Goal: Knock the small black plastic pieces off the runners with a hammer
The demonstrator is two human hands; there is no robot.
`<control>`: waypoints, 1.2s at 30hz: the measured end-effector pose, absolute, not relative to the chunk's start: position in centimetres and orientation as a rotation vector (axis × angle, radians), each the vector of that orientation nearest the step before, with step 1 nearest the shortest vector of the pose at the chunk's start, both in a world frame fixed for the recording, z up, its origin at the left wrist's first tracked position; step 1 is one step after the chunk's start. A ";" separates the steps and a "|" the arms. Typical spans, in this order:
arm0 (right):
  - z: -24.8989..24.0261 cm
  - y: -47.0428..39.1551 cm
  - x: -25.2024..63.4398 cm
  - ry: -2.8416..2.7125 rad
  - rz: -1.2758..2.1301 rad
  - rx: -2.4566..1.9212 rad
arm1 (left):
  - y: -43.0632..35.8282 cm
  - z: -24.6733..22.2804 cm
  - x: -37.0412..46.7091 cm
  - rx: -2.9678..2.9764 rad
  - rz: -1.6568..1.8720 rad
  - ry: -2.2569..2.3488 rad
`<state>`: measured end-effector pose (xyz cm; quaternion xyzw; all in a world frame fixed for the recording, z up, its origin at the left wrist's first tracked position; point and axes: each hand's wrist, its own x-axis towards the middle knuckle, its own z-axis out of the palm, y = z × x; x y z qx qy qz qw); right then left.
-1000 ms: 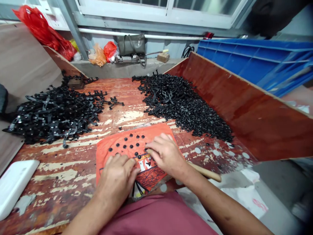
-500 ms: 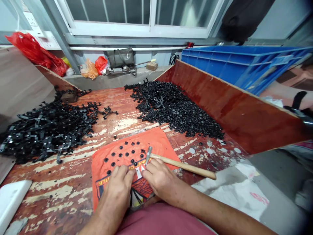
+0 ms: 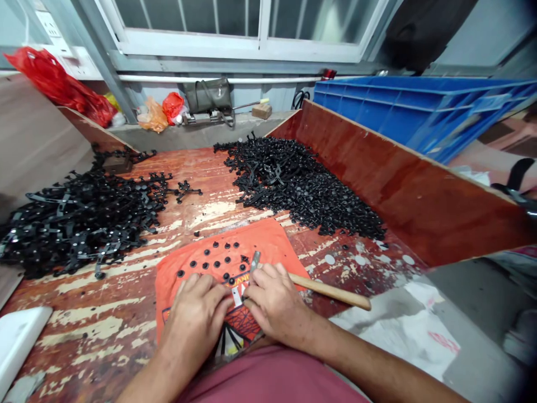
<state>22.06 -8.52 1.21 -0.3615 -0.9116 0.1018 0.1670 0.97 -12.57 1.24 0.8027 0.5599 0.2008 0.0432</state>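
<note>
Several small black round pieces with raised centres [image 3: 216, 263] are spread over an orange printed cloth [image 3: 268, 240] on the worktable. Over the cloth's left part, my left hand [image 3: 197, 308] is closed, its fingers bent down and covering some of those pieces. What lies under its fingertips is hidden. My right hand [image 3: 274, 302] is closed in a pinch just to its right, with a dark speck at the fingertips too small to name. Behind the right hand's knuckles lies a hammer [image 3: 331, 289], its metal head showing past the fingers and its wooden handle pointing right.
Heaps of black plastic parts lie left [image 3: 84, 224] and back right [image 3: 289, 173]. A reddish wooden board [image 3: 403, 179] walls the right side, with a blue crate [image 3: 377, 112] behind it. A white object [image 3: 25, 341] sits at the left edge.
My left hand has shifted a little left and up over the cloth, covering black pieces that showed before. My right hand's fingers have moved up slightly, hiding more of the hammer's handle near its head.
</note>
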 end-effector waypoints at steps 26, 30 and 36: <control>2.4 2.5 20.8 -2.621 0.395 -1.248 | -2.5 3.3 3.2 2.262 0.329 1.891; 3.6 6.5 21.9 -2.613 0.300 -1.241 | -1.1 3.8 1.0 2.246 0.457 1.804; 5.2 17.1 22.3 -2.406 0.002 -1.493 | -1.4 5.2 -1.3 2.166 0.670 1.730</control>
